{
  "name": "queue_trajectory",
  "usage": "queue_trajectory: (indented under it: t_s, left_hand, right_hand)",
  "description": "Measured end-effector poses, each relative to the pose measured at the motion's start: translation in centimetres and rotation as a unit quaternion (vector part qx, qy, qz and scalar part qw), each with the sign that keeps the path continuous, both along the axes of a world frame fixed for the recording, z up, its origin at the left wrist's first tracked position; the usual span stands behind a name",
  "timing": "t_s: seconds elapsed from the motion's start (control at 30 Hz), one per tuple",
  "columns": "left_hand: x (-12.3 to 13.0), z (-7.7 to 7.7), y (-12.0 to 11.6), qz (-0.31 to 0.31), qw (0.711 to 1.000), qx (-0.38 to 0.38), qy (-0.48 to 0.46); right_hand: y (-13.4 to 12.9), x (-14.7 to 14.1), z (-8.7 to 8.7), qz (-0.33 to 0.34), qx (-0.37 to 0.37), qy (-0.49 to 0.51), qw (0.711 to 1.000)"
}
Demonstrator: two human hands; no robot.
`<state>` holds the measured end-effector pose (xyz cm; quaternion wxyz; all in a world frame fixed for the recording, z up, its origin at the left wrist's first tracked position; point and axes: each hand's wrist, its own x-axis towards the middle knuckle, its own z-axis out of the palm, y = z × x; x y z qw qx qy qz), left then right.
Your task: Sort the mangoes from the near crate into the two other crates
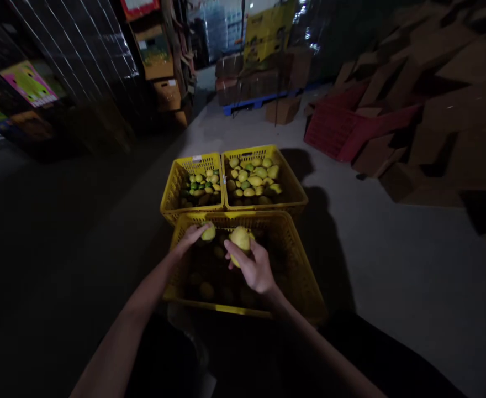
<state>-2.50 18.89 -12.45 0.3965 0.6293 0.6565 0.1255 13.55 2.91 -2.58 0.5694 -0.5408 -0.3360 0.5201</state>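
My left hand [192, 234] is closed around a yellow-green lemon [209, 231] above the far left part of the front yellow crate [243, 310]. In my right hand [256, 266] is a pale yellow lemon [240, 237], held over the middle of the same crate. More yellow shows just below and behind it, and I cannot tell whether that is a second lemon in the hand. Several lemons lie in shadow at the bottom of the front crate, among them one lemon [206, 290] near its front wall.
Two yellow crates adjoin the front one: the left crate [169, 190] holds smaller green and yellow lemons, the right crate [295, 185] larger ones. A red crate [334, 128] and heaped flattened cardboard [458, 116] stand at right. Behind are a blue pallet [259, 101] and stacked boxes [166, 94].
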Motion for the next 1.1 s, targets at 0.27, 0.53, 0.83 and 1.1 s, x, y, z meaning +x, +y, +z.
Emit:
queue_trajectory:
  t_s: [0.27, 0.53, 0.83, 1.1]
  left_hand:
    - [1.6, 17.1, -7.7, 0.091, 0.790, -0.008, -0.606]
    - [5.6, 13.7, -14.7, 0.082, 0.776, 0.119, -0.614]
    - [5.3, 13.5, -15.2, -0.092, 0.865, 0.332, -0.363]
    - [5.1, 13.4, -15.8, -0.068, 0.843, 0.412, -0.339]
  right_hand:
    - [-0.1, 0.8, 5.3, 0.000, 0.104, 0.006, 0.995]
    - [-1.8, 1.2, 6.0, -0.020, 0.156, -0.056, 0.986]
    - [-2.5, 3.6, 3.9, -0.096, 0.197, -0.151, 0.964]
    - [-3.9, 3.9, 4.8, -0.076, 0.270, -0.286, 0.916]
